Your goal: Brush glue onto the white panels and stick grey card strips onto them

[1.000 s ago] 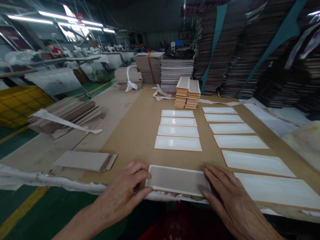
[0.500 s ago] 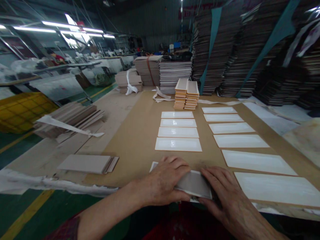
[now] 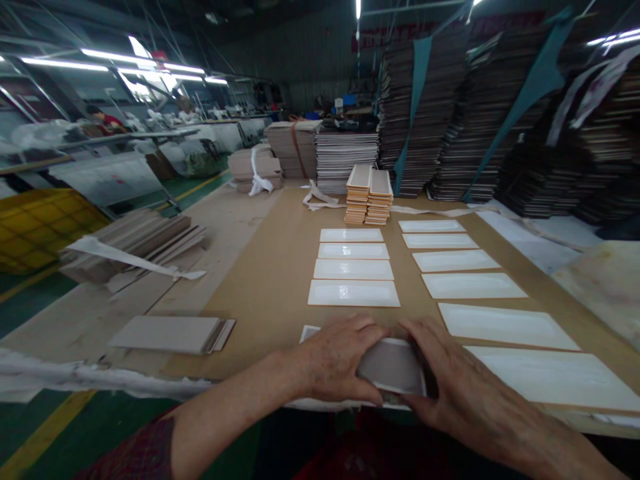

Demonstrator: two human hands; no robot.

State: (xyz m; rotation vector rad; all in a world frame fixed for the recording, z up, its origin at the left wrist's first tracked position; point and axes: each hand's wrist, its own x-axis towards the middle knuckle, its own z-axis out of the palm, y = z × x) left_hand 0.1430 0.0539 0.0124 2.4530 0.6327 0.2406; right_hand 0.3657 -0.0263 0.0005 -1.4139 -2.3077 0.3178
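Between my two hands, at the near edge of the table, is a grey rectangular board with a white rim (image 3: 393, 367). My left hand (image 3: 340, 360) lies over its left part, the thumb at the near edge and the fingers over the far edge. My right hand (image 3: 450, 373) grips its right end, thumb below and fingers on top. The board looks bowed upward between them. Its left part is hidden under my left hand; a pale corner (image 3: 309, 332) shows beyond the wrist. Several glossy white panels (image 3: 354, 293) lie in a column just ahead.
More white panels (image 3: 507, 325) form a column on the right. Two small stacks of orange-edged panels (image 3: 369, 193) stand farther back. Grey boards (image 3: 165, 333) lie at the left, with a loose heap (image 3: 133, 250) behind them. Tall stacks of dark sheets (image 3: 425, 113) line the back right.
The board now bows upward more between my hands. My right hand's fingers have moved left and closer to my left hand. The view has shifted slightly.
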